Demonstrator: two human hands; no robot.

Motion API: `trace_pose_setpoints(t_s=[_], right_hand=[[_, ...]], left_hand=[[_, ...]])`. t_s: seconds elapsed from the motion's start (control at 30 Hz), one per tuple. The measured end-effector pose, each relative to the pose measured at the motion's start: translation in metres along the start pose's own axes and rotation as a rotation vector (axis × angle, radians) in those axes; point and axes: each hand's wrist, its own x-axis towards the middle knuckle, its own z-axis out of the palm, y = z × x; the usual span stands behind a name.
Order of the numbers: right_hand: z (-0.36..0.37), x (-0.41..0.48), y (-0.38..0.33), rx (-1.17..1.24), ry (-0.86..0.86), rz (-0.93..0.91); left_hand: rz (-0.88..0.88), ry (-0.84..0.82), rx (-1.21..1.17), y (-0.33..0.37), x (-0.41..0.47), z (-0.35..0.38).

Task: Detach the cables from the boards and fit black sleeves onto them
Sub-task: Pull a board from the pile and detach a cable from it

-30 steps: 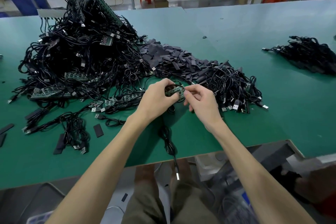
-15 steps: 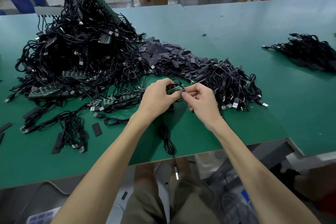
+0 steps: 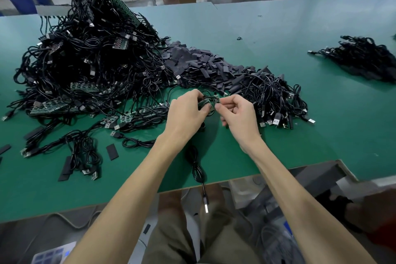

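Note:
My left hand pinches a small green circuit board above the green table. My right hand grips the board's right end, where a thin black cable meets it. That black cable runs down under my hands and its USB plug hangs over the table's front edge. A big tangle of black cables and green boards lies to the left. Behind my hands is a heap of flat black sleeves, with a bunch of loose cables to its right.
A further pile of black cables lies at the far right. Loose black sleeves and short cable bundles lie at the front left. Stools, boxes and another bench stand beyond the table.
My hands stay in place on the board, and my right fingers have shifted slightly at its right end. The view has tipped down a little.

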Motion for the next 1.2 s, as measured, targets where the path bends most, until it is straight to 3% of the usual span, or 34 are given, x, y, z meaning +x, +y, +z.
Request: trace_pose_setpoints(t_s=[0.17, 0.3, 0.5, 0.77, 0.97, 1.03, 1.13, 1.2], right_hand=[[-0.001, -0.001, -0.001, 0.078, 0.034, -0.009], [-0.003, 0.0, -0.003, 0.178, 0.114, -0.014], [-0.006, 0.001, -0.002, 0.284, 0.208, -0.011], [-0.006, 0.0, -0.005, 0.357, 0.179, 0.014], [-0.005, -0.002, -0.005, 0.286, 0.056, 0.034], [-0.002, -0.002, -0.006, 0.258, 0.012, 0.03], [-0.002, -0.001, -0.005, 0.231, 0.025, 0.058], [-0.003, -0.001, -0.006, 0.255, 0.056, 0.089]], left_hand=[[0.149, 0.025, 0.146, -0.001, -0.006, 0.001], [0.148, 0.038, -0.097, -0.001, -0.009, -0.011], [0.167, 0.057, -0.212, -0.009, -0.012, -0.024], [0.225, 0.069, -0.087, 0.001, -0.017, -0.023], [0.211, 0.171, -0.348, 0.028, -0.016, -0.038], [0.144, 0.138, -0.478, 0.036, -0.01, -0.045], [0.069, -0.038, -0.675, 0.041, -0.002, -0.047], [0.049, -0.127, -0.633, 0.039, -0.003, -0.039]])
